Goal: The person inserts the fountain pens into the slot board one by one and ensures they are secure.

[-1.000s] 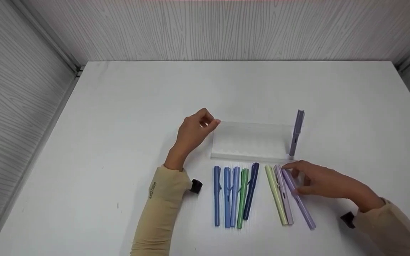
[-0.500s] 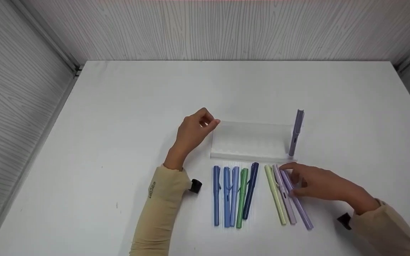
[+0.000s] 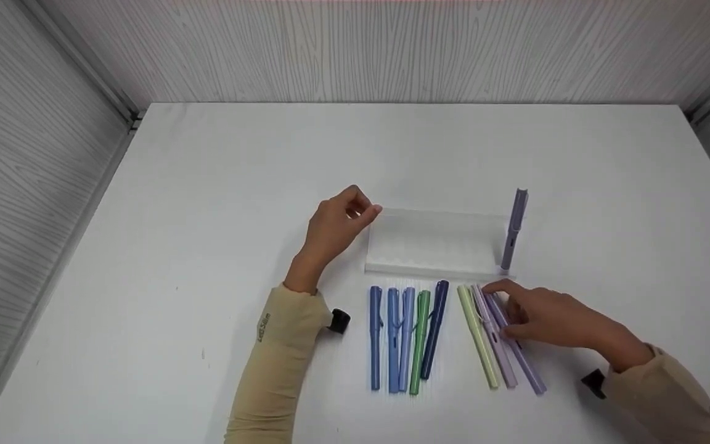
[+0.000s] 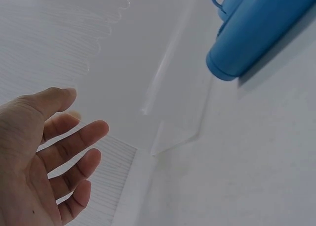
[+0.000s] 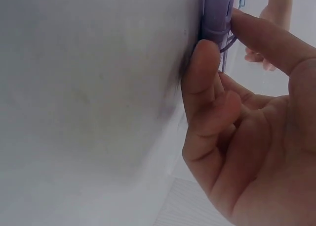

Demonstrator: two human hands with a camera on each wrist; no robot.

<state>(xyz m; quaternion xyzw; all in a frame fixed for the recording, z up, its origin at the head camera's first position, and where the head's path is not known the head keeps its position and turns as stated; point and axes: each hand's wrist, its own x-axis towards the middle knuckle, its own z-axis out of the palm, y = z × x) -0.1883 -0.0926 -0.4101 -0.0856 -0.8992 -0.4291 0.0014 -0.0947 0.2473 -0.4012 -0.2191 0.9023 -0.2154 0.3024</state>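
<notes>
My left hand [image 3: 335, 228] pinches the upper left corner of a clear pen stand [image 3: 435, 271] between thumb and index finger. The left wrist view shows this hand [image 4: 54, 152] at the edge of the transparent sheet. A grey-purple pen [image 3: 514, 228] stands upright at the stand's right end. On the table my right hand [image 3: 552, 317] pinches a purple pen [image 3: 524, 364], which lies slanted; its cap end [image 5: 217, 13] shows between thumb and finger in the right wrist view. Left of it lie a light lilac pen [image 3: 500, 354] and a yellow-green pen [image 3: 480, 345].
In front of the stand lie blue pens, including a left one [image 3: 375, 339], a green pen [image 3: 420, 345] and a dark navy pen [image 3: 435, 330]. Wood-grain panels [image 3: 392, 49] wall the white table [image 3: 207, 185] at the back and sides.
My right hand has shifted slightly left with the purple pen, closer to the lilac pen, whose lower end has swung a little right. The left hand keeps its place on the stand.
</notes>
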